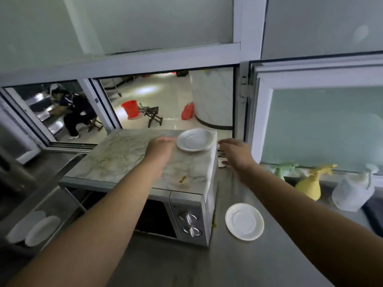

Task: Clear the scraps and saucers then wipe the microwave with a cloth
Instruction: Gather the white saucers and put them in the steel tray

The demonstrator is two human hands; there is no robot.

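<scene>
A microwave stands on the steel counter, its top covered in a marbled sheet. A white saucer sits at the top's far right corner, slightly past the edge. My left hand reaches over the top and grips the saucer's left rim. Just right of the saucer, beside the microwave, my right hand hovers with its fingers spread, holding nothing. A brown scrap lies near the top's front right, and pale crumbs are scattered toward its left. A second white saucer lies on the counter right of the microwave.
Green, yellow and clear spray bottles stand along the right window sill. White plates sit in a rack at the lower left. Behind the microwave an open hatch shows a person seated outside and a red bucket.
</scene>
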